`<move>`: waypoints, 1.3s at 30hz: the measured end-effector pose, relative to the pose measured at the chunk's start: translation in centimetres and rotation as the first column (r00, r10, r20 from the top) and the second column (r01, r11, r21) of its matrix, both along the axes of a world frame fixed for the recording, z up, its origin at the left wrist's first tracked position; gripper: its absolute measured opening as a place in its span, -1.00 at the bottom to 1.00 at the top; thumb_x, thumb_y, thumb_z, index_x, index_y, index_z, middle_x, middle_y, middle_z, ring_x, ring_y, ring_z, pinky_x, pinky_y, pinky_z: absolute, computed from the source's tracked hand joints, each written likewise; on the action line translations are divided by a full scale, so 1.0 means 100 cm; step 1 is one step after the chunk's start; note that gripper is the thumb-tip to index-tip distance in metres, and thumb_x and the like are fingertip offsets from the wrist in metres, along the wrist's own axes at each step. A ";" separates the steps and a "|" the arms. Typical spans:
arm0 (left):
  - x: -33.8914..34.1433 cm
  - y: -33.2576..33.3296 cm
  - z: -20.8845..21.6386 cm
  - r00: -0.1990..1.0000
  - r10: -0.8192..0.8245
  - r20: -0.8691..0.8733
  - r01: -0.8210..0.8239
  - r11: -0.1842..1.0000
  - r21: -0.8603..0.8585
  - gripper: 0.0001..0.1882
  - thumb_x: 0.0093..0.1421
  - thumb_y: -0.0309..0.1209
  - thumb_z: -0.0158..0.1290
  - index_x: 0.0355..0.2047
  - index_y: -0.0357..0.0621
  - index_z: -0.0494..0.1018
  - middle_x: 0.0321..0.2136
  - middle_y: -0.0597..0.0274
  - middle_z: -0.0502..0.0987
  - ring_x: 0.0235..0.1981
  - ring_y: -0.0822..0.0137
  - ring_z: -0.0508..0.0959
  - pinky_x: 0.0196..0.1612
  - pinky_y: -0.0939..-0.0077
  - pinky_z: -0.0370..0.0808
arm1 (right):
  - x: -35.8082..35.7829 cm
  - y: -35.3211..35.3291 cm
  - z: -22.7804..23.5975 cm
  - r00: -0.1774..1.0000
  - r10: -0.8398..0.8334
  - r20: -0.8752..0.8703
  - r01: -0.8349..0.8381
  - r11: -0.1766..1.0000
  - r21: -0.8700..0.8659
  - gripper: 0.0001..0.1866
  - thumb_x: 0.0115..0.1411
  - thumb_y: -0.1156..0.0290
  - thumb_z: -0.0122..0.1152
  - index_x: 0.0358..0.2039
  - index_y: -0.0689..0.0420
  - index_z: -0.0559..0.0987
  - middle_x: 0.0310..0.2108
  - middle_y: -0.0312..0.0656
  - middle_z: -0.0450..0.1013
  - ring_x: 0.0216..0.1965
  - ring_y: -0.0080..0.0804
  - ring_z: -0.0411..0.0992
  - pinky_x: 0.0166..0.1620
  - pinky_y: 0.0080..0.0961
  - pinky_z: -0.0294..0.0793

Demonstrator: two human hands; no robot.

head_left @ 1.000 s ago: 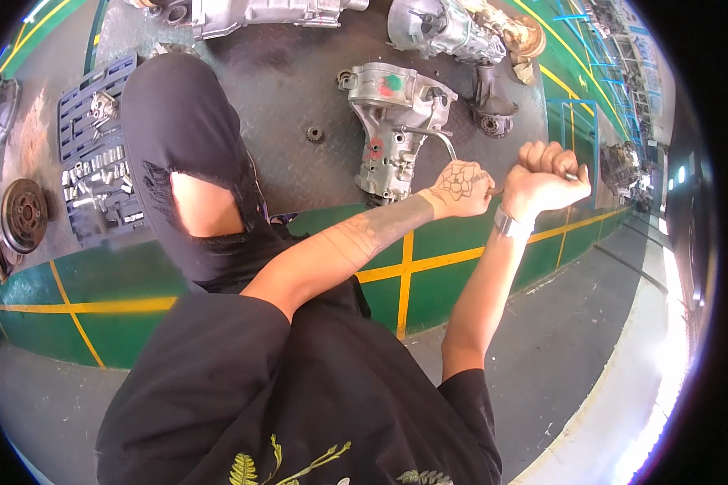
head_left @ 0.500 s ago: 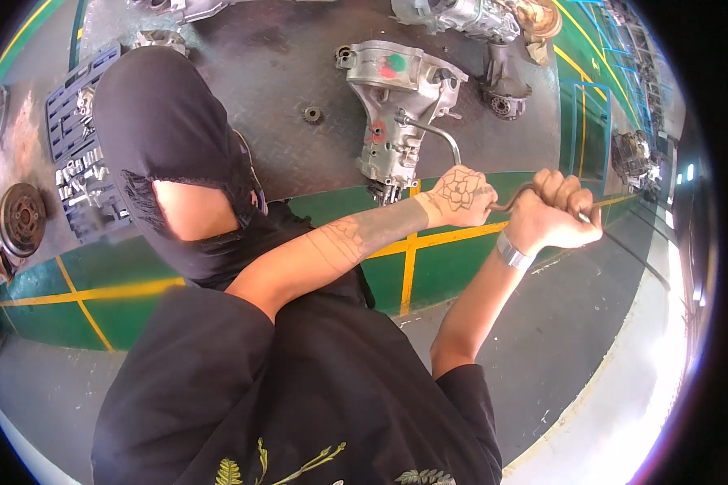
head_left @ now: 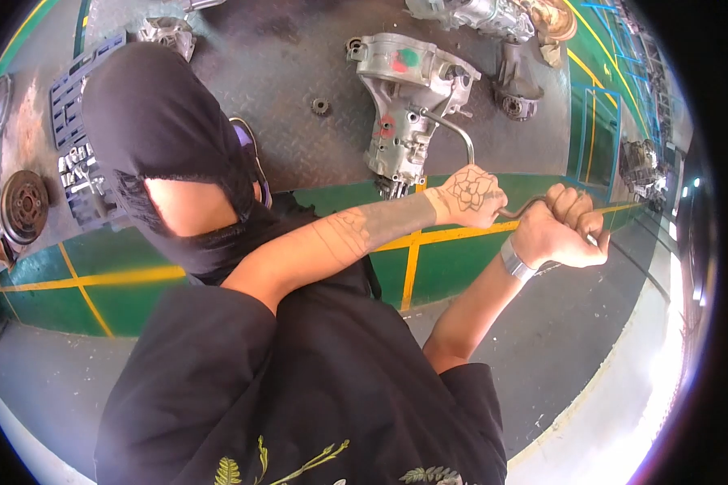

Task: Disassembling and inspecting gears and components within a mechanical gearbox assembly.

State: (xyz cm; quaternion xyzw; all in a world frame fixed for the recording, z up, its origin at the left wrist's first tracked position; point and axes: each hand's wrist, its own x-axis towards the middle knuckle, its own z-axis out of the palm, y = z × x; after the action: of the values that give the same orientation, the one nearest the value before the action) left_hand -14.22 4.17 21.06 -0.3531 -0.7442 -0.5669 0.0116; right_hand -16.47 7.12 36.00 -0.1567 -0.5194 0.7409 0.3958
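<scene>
1. Holding, in the head view: one bent metal bar, silver, crank-shaped, gripped by me at two places.
2. Left grip: narrow, fist wrapped around the bar's middle stretch, knuckles up, just beyond the near end of the housing.
3. Right grip: narrow, fingers curled about the bar's outer end, whose tip shows beside my thumb; silver wristband below.
4. Housing, one, silver metal, marked with red and green paint, lying on the dark metal sheet. The bar's far end meets its right side; I cannot tell how it is seated.
5. Gear, one, small, toothed, lying left of the housing and apart from it.
6. Dark metal part, one, right of the housing, near it; a larger silver gearbox beyond, with a rusty round part at its right.
7. My bent knee, black trousers torn across, at left; my shoe partly visible behind it.
8. Tool case, blue, with silver sockets, partly hidden by that knee.
9. Rusty disc, one, far left.
10. Green band with yellow lines, running along the sheet's near edge, under my forearms.
</scene>
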 end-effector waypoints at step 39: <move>0.074 -0.593 -0.078 -0.009 0.984 -0.179 -0.701 -0.134 -0.701 -0.72 0.23 -0.25 -0.14 -0.43 -0.24 0.33 -0.59 -0.18 0.50 -0.55 -0.14 0.52 -0.42 0.02 0.46 | 0.043 0.040 0.147 0.982 -0.017 -0.186 0.077 0.945 0.317 -0.62 0.11 0.24 -0.16 -0.82 -0.10 0.10 -0.82 -0.45 -0.10 -0.79 -0.58 -0.10 -0.62 -0.54 -0.06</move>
State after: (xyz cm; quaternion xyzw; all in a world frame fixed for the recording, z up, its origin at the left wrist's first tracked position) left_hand -6.82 -55.14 13.30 0.4021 -0.8913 -0.1753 0.1150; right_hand -12.13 11.09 50.70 -0.0344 -0.5916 0.6475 0.4792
